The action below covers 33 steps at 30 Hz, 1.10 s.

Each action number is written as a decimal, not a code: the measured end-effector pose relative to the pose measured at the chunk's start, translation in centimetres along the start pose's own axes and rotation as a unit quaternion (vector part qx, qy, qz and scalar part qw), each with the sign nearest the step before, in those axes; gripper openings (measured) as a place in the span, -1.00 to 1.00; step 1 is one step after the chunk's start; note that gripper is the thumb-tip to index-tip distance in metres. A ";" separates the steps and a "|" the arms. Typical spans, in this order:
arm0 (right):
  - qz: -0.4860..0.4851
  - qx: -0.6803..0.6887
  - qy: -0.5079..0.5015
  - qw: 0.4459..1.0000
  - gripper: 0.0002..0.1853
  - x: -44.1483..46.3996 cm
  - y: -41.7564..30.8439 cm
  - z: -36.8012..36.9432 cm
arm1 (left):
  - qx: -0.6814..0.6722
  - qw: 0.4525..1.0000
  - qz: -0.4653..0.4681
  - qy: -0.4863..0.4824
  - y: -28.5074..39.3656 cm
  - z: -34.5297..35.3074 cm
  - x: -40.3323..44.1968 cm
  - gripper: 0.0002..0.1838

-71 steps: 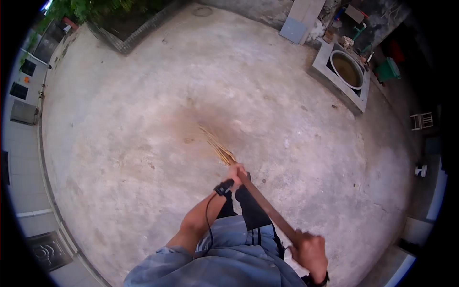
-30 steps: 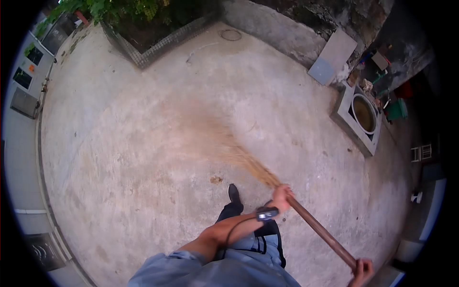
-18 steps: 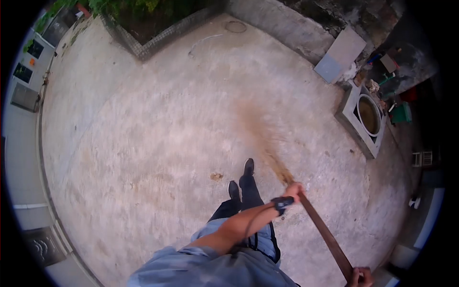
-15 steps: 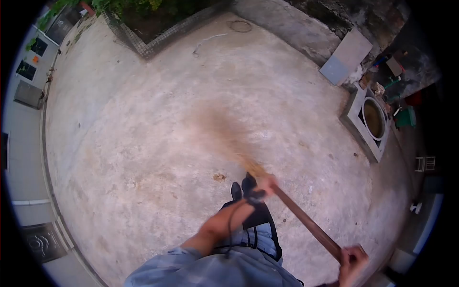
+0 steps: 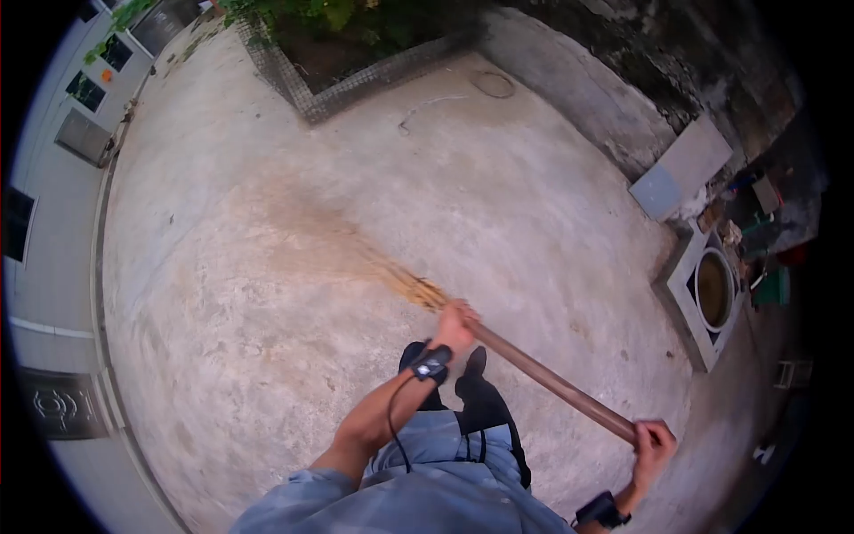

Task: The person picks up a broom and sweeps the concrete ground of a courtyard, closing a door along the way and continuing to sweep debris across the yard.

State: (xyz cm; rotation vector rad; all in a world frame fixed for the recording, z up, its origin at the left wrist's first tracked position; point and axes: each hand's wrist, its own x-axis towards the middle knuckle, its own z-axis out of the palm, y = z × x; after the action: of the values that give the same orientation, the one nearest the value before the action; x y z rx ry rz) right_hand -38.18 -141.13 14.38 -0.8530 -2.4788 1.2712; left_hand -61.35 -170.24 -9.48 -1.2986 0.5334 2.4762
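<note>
I hold a long broom (image 5: 553,381) slantwise across my front. My left hand (image 5: 455,324) is wrapped round the lower handle, just above where the yellowish bristles (image 5: 411,285) start. At the top end of the brown handle, my right hand (image 5: 653,447) grips with curled fingers. The bristles fan out toward the upper left and are smeared by motion, so I cannot tell whether their tips touch the concrete ground (image 5: 222,338). My dark shoes (image 5: 475,361) are just below the left hand. Each wrist wears a black band.
A tiled planter edge (image 5: 325,105) with green plants lies ahead. To the right are a leaning board (image 5: 683,169) and a square concrete frame (image 5: 673,283) around a round basin (image 5: 714,289). A building wall (image 5: 53,303) runs along the left. A hose loop (image 5: 492,84) lies far ahead.
The broom's bristles have swung to the left, with my left hand moving left too. My view has turned, so the surroundings sit farther right. Both hands keep their hold.
</note>
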 end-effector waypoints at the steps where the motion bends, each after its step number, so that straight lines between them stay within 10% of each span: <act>1: -0.031 -0.021 0.023 0.999 -0.93 -0.3 -2.0 -1.1 | -0.041 0.998 -0.052 -0.004 -1.8 1.2 1.0 -0.85; 12: -0.097 -0.190 0.041 0.976 -0.92 -0.1 -23.1 5.6 | 0.052 0.965 -0.258 -0.007 -3.5 7.7 6.6 -0.87; 17: -0.112 -0.120 -0.125 0.979 -0.91 9.3 -23.3 23.6 | 0.335 0.846 0.130 -0.395 20.0 -5.2 17.3 -0.74; 19: -0.131 -0.101 -0.190 0.968 -0.94 11.0 -23.9 34.2 | 0.256 0.888 0.260 -0.280 30.1 -13.9 26.8 -0.75; 20: -0.089 -0.028 -0.207 0.974 -0.92 11.3 -24.0 38.6 | 0.437 0.873 0.216 0.025 35.9 -10.4 22.0 -0.77; 21: -0.078 0.019 -0.217 0.973 -0.91 11.6 -22.4 41.8 | 0.051 0.978 0.166 0.114 39.3 -10.1 23.4 -0.79; 22: -0.078 0.022 -0.219 0.972 -0.91 12.0 -22.5 43.6 | 0.047 0.973 0.131 0.182 42.9 -8.1 21.4 -0.81; 26: -0.096 0.004 -0.212 0.972 -0.96 13.6 -22.1 43.1 | 0.120 0.963 0.232 0.072 44.3 -6.7 19.4 -0.82; 33: -0.141 -0.090 -0.019 0.986 -0.92 13.8 -27.4 30.2 | -0.096 0.995 -0.028 0.019 32.9 9.8 17.0 -0.89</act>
State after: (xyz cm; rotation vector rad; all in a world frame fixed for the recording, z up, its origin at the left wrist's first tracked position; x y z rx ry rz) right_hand -73.48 -165.58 17.45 -0.4938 -2.6575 0.9898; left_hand -91.64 -193.57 -12.35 -1.4138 0.2670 2.5105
